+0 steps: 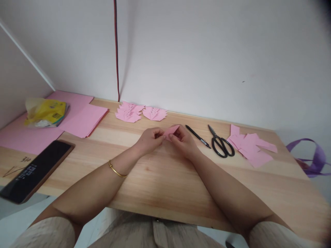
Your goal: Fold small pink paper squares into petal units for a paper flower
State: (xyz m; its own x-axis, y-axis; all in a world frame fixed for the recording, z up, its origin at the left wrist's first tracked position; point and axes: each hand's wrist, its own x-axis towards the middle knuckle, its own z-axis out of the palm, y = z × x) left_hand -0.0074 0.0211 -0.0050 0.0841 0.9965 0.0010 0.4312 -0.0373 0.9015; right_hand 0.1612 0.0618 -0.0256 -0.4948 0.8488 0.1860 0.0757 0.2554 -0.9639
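Between my two hands, just above the middle of the wooden table [155, 186], is a small folded piece of pink paper [171, 130]. My left hand [150, 139] pinches its left edge between thumb and fingers. On the other side, my right hand [184, 141] is closed on it, the thumb pressing the near face and the fingers mostly hidden behind. A black pen [198, 136] lies just right of my right hand. Beyond it rest black-handled scissors [219, 143], blades pointing away from me.
Pink paper scraps [250, 146] lie at the right, near a purple strap [319, 160]. Cut, folded pink pieces [129, 112] sit by the wall. Pink sheets [80, 119], a yellow plastic package [49, 112] and a phone [38, 168] occupy the left. A cable [116, 51] hangs along the wall.
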